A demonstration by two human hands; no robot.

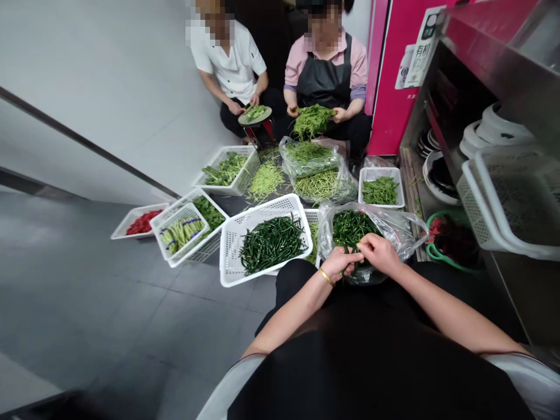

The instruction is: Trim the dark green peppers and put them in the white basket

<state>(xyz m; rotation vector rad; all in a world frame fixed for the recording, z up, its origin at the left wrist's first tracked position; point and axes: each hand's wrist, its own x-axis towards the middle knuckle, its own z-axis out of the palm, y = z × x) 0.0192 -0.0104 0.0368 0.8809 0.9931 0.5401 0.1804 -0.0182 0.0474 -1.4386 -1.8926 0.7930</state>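
A clear plastic bag (405, 224) of thin green chili peppers (352, 224) lies open in front of my lap. Just over its near side, my left hand (341, 262), with a gold bracelet at the wrist, is closed around a few green chilies. My right hand (380, 254) meets it from the right, thumb and fingertips pinched at the end of a chili. The fingers partly hide what they hold. Left of the bag, a white perforated basket (231, 245) holds a heap of dark green chilies (273, 242).
Opposite sit two co-workers; one trims greens on a small stool (255, 116), the other holds leafy stems (312, 119). Baskets of greens and a tray of red peppers (144, 221) stand leftward. At right, a metal shelf (441, 111) bears dishes and stacked white baskets (503, 233).
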